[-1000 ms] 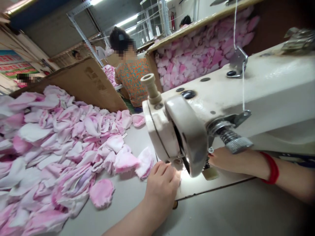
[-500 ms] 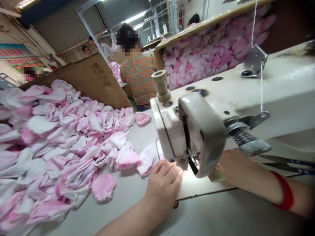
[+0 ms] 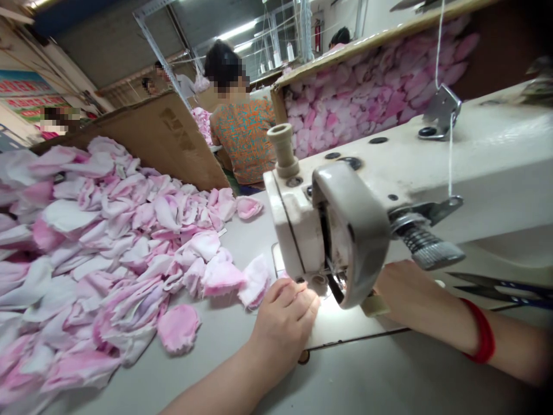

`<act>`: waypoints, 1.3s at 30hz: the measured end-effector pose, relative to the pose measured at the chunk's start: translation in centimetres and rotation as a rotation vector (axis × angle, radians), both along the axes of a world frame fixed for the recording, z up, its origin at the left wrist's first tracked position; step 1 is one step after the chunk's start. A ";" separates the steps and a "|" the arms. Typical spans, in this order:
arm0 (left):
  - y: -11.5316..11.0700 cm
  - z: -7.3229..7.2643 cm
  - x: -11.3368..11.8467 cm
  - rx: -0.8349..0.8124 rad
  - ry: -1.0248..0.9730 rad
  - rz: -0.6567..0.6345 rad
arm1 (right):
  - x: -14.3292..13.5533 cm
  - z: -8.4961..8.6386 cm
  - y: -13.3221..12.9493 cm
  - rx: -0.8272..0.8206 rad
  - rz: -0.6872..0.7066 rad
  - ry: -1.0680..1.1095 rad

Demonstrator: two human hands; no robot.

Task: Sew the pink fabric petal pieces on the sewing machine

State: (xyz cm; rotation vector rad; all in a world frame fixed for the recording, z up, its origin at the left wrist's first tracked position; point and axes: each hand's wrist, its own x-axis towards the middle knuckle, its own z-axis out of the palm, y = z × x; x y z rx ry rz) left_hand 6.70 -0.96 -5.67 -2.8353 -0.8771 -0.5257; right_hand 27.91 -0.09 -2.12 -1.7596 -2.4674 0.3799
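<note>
A white sewing machine (image 3: pixel 294 225) reaches in from the right, its lamp-lit needle area low at the front. Close beside the needle, my left hand (image 3: pixel 283 323) rests on the bed with its fingers curled together; whatever is under them is hidden. Behind the machine's grey guard (image 3: pixel 367 230) my right hand (image 3: pixel 397 288) lies low, fingers out of sight, a red band (image 3: pixel 481 331) around its wrist. Left of my left hand lie a pink and white fabric piece (image 3: pixel 254 282) and a single round pink piece (image 3: pixel 179 328).
A big heap of pink and white fabric pieces (image 3: pixel 103 253) covers the left of the table, against a cardboard sheet (image 3: pixel 173 138). Scissors (image 3: pixel 505 288) lie right of my right hand. Beyond, a person in a patterned top (image 3: pixel 244 138) sits near a box of pink pieces (image 3: pixel 345 98).
The view has shifted slightly, so the machine's right side and my right wrist appear a little further left. Both hands keep nearly the same places at the machine.
</note>
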 end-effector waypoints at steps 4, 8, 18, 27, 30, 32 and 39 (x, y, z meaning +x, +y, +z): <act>0.1 0.2 0.4 0.001 -0.038 0.039 | -0.1 -0.9 0.0 -0.007 0.015 -0.039; 0.0 0.6 1.1 0.070 -0.080 0.074 | 0.0 -1.7 0.0 0.012 0.013 -0.048; 0.1 0.7 1.2 0.203 -0.084 0.038 | 0.2 -2.3 -0.1 0.068 0.034 -0.083; 0.1 0.6 1.0 0.251 -0.094 0.023 | 0.3 -1.9 0.1 0.093 0.017 -0.112; 0.5 0.4 0.7 0.210 -0.169 0.015 | 0.3 -1.2 -0.1 0.115 0.024 -0.055; 0.8 0.4 0.5 0.170 -0.189 0.020 | 0.3 -0.7 -0.4 0.107 0.040 -0.016; 0.7 0.6 0.5 0.096 -0.120 0.083 | 0.2 -1.0 -0.2 0.075 0.018 0.084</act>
